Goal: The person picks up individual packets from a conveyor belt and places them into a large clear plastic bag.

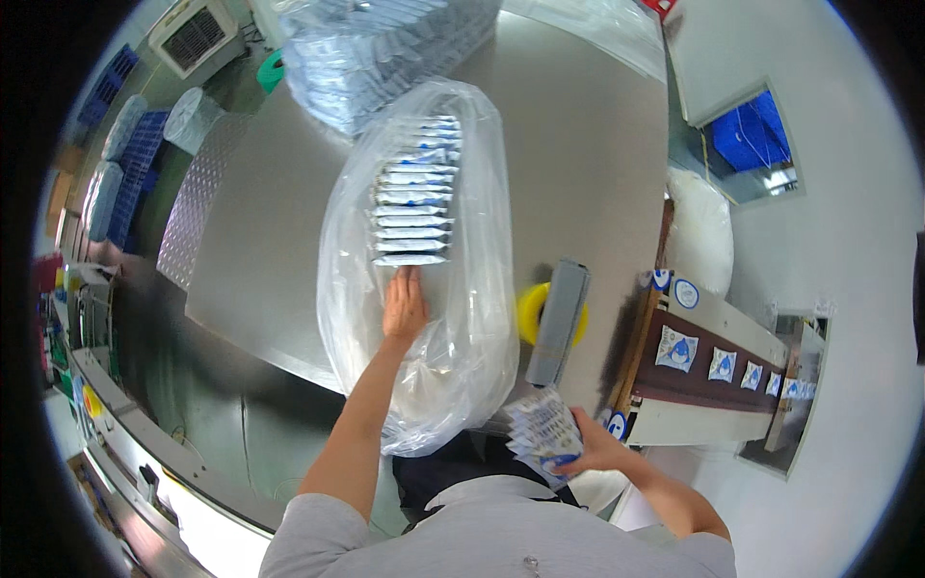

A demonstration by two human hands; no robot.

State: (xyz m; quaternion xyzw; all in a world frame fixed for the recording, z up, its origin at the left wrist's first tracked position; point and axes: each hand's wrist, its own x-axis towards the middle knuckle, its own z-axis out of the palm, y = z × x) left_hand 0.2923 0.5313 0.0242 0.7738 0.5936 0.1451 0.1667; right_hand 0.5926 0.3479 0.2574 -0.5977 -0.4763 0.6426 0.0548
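A large clear plastic bag (pixel 485 260) lies lengthwise on the metal table (pixel 583 154). Inside it a row of small white-and-blue packets (pixel 414 197) stands on edge, packed one behind another. My left hand (pixel 406 306) is stretched out over the bag's near half, fingers straight, fingertips at the nearest packet. Whether it is inside the bag or on top of it is hard to tell. Off the table's near right corner, my right hand (pixel 599 446) grips a fanned stack of similar packets (pixel 543 430).
A yellow ring (pixel 528 313) lies partly under a long grey block (pixel 560 323) right of the bag. A filled clear bag (pixel 385 53) sits at the table's far side. To the right, a brown conveyor belt (pixel 696 403) carries several packets through a wall opening.
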